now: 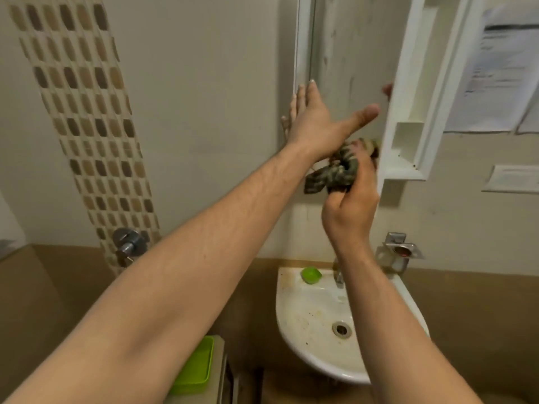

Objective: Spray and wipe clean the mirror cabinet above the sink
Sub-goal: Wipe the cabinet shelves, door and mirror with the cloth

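Observation:
The mirror cabinet (pixel 414 83) hangs on the wall above the sink (pixel 315 330), its white frame and side shelves at the right. The mirror door (pixel 350 53) shows smeary streaks. My left hand (pixel 318 118) lies flat and open against the lower left of the mirror, fingers spread upward, thumb pointing right. My right hand (pixel 350 205) grips a crumpled dark patterned cloth (pixel 332 170) and presses it against the mirror's bottom right corner, beside the shelf unit. No spray bottle is in view.
A green soap bar (pixel 311 275) and a tap (pixel 338 275) sit on the sink's back rim. A metal wall holder (pixel 399 249) is right of the tap, a valve (pixel 128 246) on the left wall. A green lid (pixel 195 365) lies below. Papers (pixel 501 68) hang at the right.

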A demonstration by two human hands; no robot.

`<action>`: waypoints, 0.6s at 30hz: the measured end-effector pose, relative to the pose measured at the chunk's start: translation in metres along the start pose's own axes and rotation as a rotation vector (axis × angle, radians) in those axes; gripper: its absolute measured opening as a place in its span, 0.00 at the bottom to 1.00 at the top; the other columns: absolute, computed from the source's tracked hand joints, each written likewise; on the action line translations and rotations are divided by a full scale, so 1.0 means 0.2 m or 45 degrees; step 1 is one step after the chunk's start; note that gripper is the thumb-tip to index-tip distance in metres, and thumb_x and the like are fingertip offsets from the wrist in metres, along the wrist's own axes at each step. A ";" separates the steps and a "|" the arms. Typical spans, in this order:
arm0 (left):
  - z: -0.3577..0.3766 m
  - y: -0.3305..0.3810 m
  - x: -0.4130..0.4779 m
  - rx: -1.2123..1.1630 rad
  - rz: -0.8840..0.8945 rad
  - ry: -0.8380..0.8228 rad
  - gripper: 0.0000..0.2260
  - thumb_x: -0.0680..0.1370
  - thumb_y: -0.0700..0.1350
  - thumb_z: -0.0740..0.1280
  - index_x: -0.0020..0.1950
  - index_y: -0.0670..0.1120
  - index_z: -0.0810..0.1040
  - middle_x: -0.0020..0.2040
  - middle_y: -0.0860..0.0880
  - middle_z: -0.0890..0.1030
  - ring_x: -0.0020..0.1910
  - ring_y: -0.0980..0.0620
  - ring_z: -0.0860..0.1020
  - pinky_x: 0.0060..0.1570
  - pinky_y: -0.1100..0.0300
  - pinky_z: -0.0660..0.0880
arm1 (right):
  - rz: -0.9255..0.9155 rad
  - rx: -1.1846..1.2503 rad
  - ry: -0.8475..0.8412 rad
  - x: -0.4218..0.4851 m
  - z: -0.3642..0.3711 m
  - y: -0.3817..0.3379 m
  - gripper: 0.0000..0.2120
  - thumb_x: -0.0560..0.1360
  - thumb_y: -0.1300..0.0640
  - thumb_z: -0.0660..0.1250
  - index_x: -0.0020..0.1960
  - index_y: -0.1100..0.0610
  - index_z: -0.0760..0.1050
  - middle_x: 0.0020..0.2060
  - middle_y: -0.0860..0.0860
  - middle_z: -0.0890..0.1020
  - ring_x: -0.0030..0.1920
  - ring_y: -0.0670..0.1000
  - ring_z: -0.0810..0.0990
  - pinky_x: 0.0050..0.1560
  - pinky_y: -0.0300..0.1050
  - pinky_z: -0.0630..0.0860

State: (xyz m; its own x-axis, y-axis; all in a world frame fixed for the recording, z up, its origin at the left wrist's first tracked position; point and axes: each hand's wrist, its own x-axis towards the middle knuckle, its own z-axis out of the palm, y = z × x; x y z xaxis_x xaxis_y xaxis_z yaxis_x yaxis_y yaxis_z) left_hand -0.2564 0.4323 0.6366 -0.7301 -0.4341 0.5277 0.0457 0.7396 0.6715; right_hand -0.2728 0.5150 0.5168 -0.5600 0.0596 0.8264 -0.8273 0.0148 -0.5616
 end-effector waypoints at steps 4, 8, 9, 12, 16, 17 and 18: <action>0.10 -0.18 0.04 0.020 0.010 0.097 0.46 0.78 0.70 0.62 0.84 0.43 0.49 0.85 0.46 0.49 0.84 0.48 0.45 0.82 0.45 0.45 | 0.146 -0.049 0.279 0.11 -0.09 0.12 0.36 0.67 0.71 0.57 0.75 0.61 0.69 0.72 0.57 0.75 0.73 0.54 0.71 0.77 0.43 0.64; 0.19 -0.32 0.14 0.082 0.038 0.088 0.40 0.82 0.64 0.60 0.84 0.43 0.49 0.85 0.47 0.49 0.84 0.49 0.46 0.82 0.46 0.47 | -0.015 -0.085 0.188 0.19 -0.01 0.19 0.35 0.67 0.72 0.57 0.74 0.64 0.70 0.70 0.59 0.76 0.73 0.57 0.72 0.76 0.50 0.65; 0.21 -0.34 0.16 0.122 0.067 0.089 0.39 0.82 0.63 0.61 0.84 0.43 0.49 0.85 0.47 0.49 0.84 0.49 0.45 0.82 0.46 0.47 | -0.053 -0.092 0.170 0.22 0.02 0.22 0.34 0.67 0.72 0.58 0.73 0.64 0.70 0.70 0.59 0.76 0.73 0.57 0.72 0.76 0.51 0.66; 0.26 -0.40 0.28 0.241 0.189 0.140 0.38 0.83 0.60 0.61 0.84 0.43 0.49 0.85 0.47 0.48 0.84 0.49 0.44 0.82 0.46 0.44 | -0.147 -0.129 0.123 0.37 0.11 0.29 0.30 0.69 0.72 0.59 0.71 0.66 0.72 0.70 0.59 0.76 0.73 0.57 0.72 0.76 0.52 0.65; 0.28 -0.45 0.42 0.367 0.231 0.331 0.36 0.83 0.59 0.60 0.84 0.43 0.50 0.85 0.46 0.48 0.84 0.48 0.44 0.81 0.43 0.42 | -0.226 -0.131 0.059 0.58 0.27 0.32 0.27 0.71 0.72 0.60 0.70 0.65 0.72 0.70 0.59 0.76 0.72 0.56 0.73 0.75 0.53 0.67; 0.27 -0.46 0.48 0.387 0.215 0.370 0.36 0.83 0.59 0.60 0.84 0.43 0.49 0.85 0.45 0.47 0.84 0.47 0.43 0.81 0.43 0.42 | -0.246 -0.121 0.051 0.64 0.31 0.32 0.27 0.72 0.72 0.60 0.70 0.65 0.73 0.69 0.58 0.77 0.72 0.55 0.73 0.75 0.50 0.67; 0.26 -0.46 0.53 0.402 0.200 0.392 0.37 0.83 0.59 0.60 0.84 0.43 0.49 0.85 0.45 0.47 0.84 0.47 0.43 0.81 0.43 0.42 | -0.278 -0.121 0.037 0.70 0.35 0.32 0.26 0.72 0.71 0.61 0.71 0.64 0.73 0.69 0.58 0.77 0.72 0.54 0.73 0.75 0.48 0.67</action>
State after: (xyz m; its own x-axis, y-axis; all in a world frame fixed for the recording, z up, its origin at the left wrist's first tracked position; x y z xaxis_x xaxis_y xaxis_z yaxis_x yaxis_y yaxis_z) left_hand -0.3730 0.3447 0.6031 -0.4925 -0.4014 0.7722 -0.1049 0.9082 0.4051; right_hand -0.4071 0.4534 0.5985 -0.3657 0.0732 0.9278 -0.9198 0.1240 -0.3723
